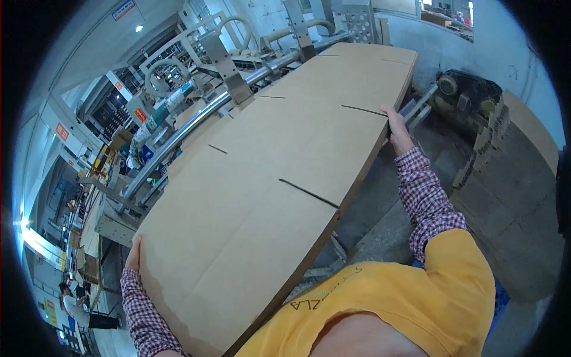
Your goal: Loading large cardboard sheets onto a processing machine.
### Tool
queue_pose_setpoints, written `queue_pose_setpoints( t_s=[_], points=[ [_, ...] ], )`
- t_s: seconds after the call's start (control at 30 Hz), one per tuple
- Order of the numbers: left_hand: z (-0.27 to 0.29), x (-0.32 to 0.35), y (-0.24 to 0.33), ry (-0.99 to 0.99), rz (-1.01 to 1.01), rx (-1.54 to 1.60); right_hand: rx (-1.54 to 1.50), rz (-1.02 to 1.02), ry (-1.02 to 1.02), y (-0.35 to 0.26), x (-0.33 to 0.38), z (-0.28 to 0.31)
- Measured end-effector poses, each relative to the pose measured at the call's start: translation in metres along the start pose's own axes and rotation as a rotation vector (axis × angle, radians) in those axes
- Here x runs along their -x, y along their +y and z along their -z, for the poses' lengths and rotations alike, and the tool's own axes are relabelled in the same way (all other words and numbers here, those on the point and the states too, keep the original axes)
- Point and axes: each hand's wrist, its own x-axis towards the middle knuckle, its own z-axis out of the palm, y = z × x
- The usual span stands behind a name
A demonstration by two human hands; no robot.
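A large brown cardboard sheet (256, 154), with several narrow dark slots cut in from its edges, stretches slantwise across the view in front of me. Its near long side shows a thick edge, perhaps of more than one layer; I cannot tell how many. My right hand (397, 131) grips that edge beside a slot, thumb on top and the other fingers mostly hidden beneath. At the far left corner my left hand (134, 256) holds the opposite side, its fingers partly hidden by the board. The far end of the sheet lies close to a machine's metal bar.
A long shiny metal bar (208, 107) with upright brackets (226, 68) runs along the far side of the sheet. Right of me stand a dark motor (449, 85) and stacked cardboard (505, 196). Another person (83, 309) stands far left by a workbench.
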Motion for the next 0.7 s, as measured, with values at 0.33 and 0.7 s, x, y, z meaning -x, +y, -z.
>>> queue_pose_setpoints(
  t_s=[0.33,0.7],
  points=[
    [-0.03,-0.164,-0.012,0.01,0.045,-0.103,0.184,-0.028,0.228,0.025,-0.042,-0.052],
    [-0.062,0.054,-0.029,0.351,-0.004,0.268,0.127,-0.019,0.133,0.035,-0.06,-0.034]
  ],
)
